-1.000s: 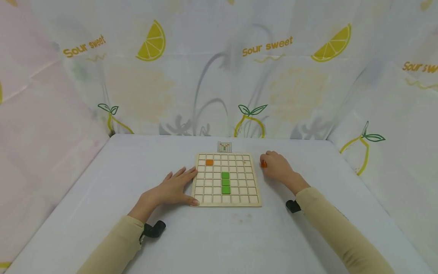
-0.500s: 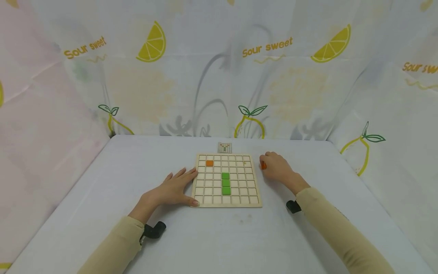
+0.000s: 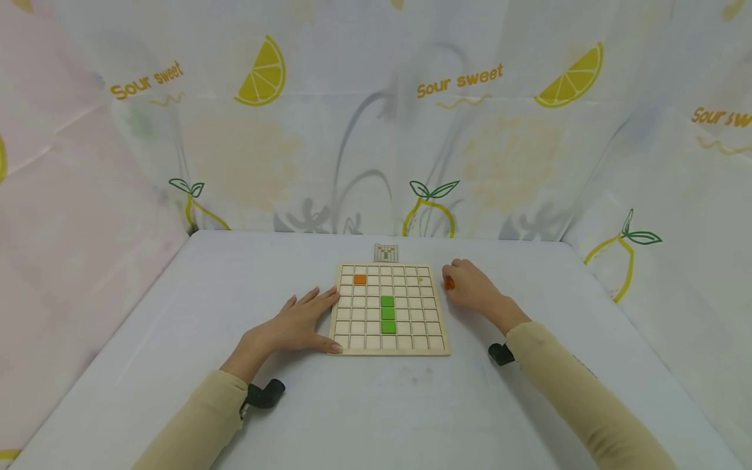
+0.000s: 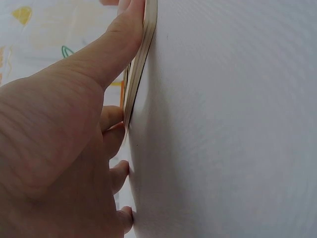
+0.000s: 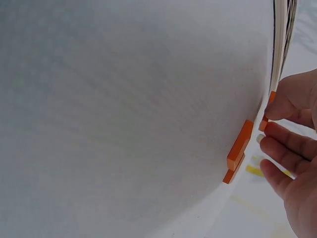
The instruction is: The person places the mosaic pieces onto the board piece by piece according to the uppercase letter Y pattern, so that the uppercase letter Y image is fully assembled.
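Note:
A square wooden grid board (image 3: 357,341) lies on the table. An orange tile (image 3: 360,279) sits in a cell near its far left corner, and a column of three green tiles (image 3: 388,313) runs down its middle. My left hand (image 3: 296,325) rests at the board's left edge, fingers spread and thumb on the near corner. Just right of the board, my right hand (image 3: 474,286) pinches an orange tile (image 5: 271,99) between thumb and fingertips. In the right wrist view, more orange tiles (image 5: 240,145) lie on the table by that hand, one partly over another.
A small card (image 3: 385,253) printed with a coloured grid pattern lies behind the board's far edge. White cloth (image 3: 382,418) covers the table. Behind it hangs a fabric backdrop (image 3: 329,143) with lemon prints.
My right hand has shifted slightly left, closer to the board, with the orange tile in its fingers. My left hand stays in place, and the tiles on the board are unchanged.

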A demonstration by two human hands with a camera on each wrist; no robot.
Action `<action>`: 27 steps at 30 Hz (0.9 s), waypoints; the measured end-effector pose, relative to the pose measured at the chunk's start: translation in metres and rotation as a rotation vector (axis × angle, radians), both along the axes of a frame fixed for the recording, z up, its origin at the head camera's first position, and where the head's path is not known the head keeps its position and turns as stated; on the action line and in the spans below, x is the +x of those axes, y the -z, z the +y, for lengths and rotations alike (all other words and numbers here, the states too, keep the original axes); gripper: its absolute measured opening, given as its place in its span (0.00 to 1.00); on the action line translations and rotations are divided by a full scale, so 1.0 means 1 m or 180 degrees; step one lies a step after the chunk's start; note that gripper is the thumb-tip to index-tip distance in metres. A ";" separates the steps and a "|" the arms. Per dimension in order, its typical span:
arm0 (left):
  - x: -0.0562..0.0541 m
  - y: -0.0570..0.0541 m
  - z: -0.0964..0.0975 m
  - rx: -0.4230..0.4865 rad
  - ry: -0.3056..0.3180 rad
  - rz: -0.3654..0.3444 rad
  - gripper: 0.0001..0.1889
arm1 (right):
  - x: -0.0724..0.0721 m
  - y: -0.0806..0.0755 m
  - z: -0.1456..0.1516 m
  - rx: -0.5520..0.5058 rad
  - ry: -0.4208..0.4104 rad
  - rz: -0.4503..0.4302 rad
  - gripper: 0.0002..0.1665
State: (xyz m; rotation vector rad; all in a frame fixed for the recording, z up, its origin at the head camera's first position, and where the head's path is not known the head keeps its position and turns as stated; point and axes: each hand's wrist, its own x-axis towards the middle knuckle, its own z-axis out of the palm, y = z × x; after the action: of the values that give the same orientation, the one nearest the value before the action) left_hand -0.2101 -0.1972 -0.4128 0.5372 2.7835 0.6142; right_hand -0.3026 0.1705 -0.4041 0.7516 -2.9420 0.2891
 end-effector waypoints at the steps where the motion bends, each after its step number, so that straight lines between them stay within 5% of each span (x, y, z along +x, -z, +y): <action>1: 0.000 0.000 0.000 -0.0001 -0.0002 -0.0004 0.59 | 0.000 0.001 0.000 -0.0012 -0.0016 0.0010 0.07; 13: 0.002 -0.003 0.001 0.0017 0.0021 -0.0014 0.59 | -0.004 0.006 -0.006 -0.0316 -0.0079 -0.0115 0.09; 27: 0.001 -0.001 0.000 0.0025 -0.0006 -0.0015 0.59 | 0.000 0.006 -0.016 -0.0393 -0.0313 0.0053 0.08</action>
State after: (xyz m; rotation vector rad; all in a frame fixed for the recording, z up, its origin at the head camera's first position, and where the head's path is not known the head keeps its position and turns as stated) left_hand -0.2089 -0.1973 -0.4120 0.5341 2.7787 0.6261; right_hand -0.3030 0.1540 -0.4098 0.8778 -2.8448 0.4651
